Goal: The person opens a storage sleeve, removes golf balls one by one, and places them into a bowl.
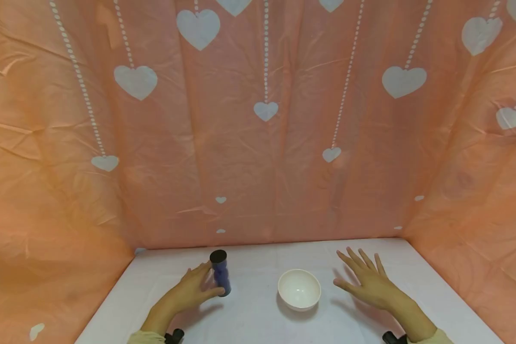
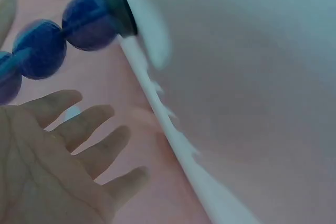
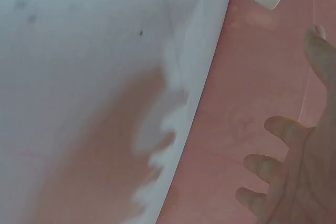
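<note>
one white bowl [image 1: 299, 292] between left hand [image 1: 191, 288] and right hand [image 1: 372, 285], fingers [image 2: 107, 149] spread wide, blue container [image 1: 221, 276] beside left, orange curtain [image 1: 241, 162] behind

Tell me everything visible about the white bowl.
The bowl is round, smooth and plain white, with a glossy inside that reflects light; it could be plastic or ceramic. It stands upright and empty on the white tabletop, between the left hand and the right hand. Neither hand touches it. The right wrist view catches only part of it.
</note>
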`<state>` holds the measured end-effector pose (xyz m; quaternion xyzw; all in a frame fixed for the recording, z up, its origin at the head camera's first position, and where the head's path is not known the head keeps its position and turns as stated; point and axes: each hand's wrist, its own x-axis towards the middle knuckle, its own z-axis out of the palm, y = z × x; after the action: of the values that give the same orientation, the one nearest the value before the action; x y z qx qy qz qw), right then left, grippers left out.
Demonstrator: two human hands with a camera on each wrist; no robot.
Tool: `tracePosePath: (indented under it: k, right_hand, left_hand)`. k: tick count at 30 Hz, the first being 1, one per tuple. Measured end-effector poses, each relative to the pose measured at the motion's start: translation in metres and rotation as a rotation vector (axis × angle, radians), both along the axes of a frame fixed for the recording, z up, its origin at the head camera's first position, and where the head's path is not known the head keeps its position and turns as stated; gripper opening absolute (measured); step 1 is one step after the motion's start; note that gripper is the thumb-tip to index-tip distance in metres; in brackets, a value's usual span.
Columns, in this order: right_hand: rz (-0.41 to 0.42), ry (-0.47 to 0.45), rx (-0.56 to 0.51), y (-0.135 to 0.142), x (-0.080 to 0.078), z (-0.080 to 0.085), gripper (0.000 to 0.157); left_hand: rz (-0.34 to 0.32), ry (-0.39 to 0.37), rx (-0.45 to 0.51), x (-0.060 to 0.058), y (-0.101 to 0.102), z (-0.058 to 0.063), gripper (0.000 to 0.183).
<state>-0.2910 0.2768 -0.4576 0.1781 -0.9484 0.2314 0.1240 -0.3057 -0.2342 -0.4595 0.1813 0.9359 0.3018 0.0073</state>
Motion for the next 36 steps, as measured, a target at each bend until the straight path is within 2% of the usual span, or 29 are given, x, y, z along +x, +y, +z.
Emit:
tracePosePath:
  k: [4, 12, 16, 20, 24, 28, 36]
  right_hand:
    - [0.005, 0.0, 0.0, -0.004, -0.003, 0.0, 0.079]
    - [0.026, 0.018, -0.013, -0.015, -0.007, 0.005, 0.079]
    - [0.033, 0.01, -0.019, -0.02, -0.009, 0.005, 0.078]
    - [0.047, 0.011, -0.023, -0.025, -0.012, 0.004, 0.078]
    - [0.059, -0.001, -0.029, -0.031, -0.014, 0.004, 0.079]
    - [0.064, -0.02, -0.034, -0.036, -0.014, 0.005, 0.081]
    - [0.075, -0.026, -0.021, -0.046, -0.015, 0.003, 0.082]
  left_hand:
    - [0.004, -0.038, 0.102, -0.002, 0.004, 0.0, 0.087]
    - [-0.027, 0.015, 0.208, -0.008, 0.006, -0.005, 0.064]
    - [-0.056, 0.025, 0.255, -0.01, 0.007, -0.008, 0.06]
    - [-0.039, 0.012, 0.312, -0.01, 0.011, -0.01, 0.063]
    - [0.004, 0.006, 0.314, -0.011, 0.015, -0.01, 0.068]
    - [0.025, 0.026, 0.288, -0.013, 0.018, -0.012, 0.064]
    - [-0.006, 0.061, 0.298, -0.012, 0.026, -0.013, 0.048]
